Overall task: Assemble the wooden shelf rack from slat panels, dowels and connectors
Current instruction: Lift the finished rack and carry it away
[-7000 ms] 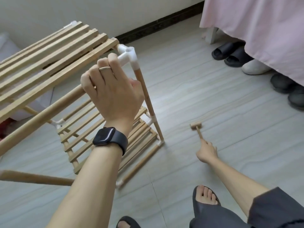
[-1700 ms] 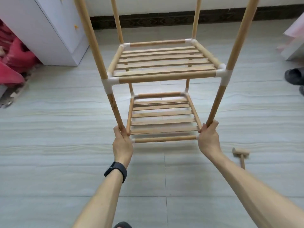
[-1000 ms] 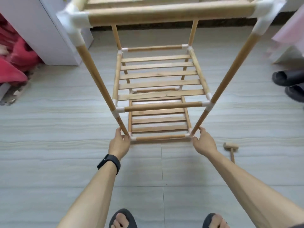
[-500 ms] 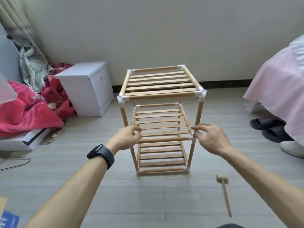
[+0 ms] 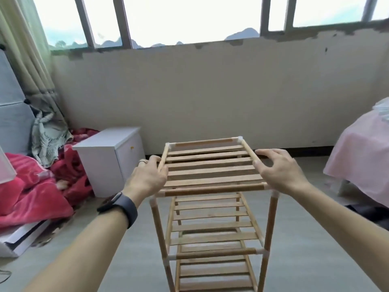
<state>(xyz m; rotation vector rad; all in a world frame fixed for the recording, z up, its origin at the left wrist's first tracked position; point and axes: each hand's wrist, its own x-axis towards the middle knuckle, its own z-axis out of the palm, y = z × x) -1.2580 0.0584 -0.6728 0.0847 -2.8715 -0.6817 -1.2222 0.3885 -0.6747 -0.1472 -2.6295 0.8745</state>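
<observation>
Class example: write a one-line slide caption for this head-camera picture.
Left hand and right hand flank the top shelf of the upright wooden rack.

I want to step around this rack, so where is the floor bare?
Bare grey floor lies right of the wooden slatted rack, up to the pink-draped bed, and behind it along the wall. The left is crowded: white cabinet, red blanket.

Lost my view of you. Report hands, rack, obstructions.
Left hand on top left rail of the rack, grip unclear. Right hand open at the right rail. Rack upright, three shelves visible. White cabinet to its left, apart.
</observation>
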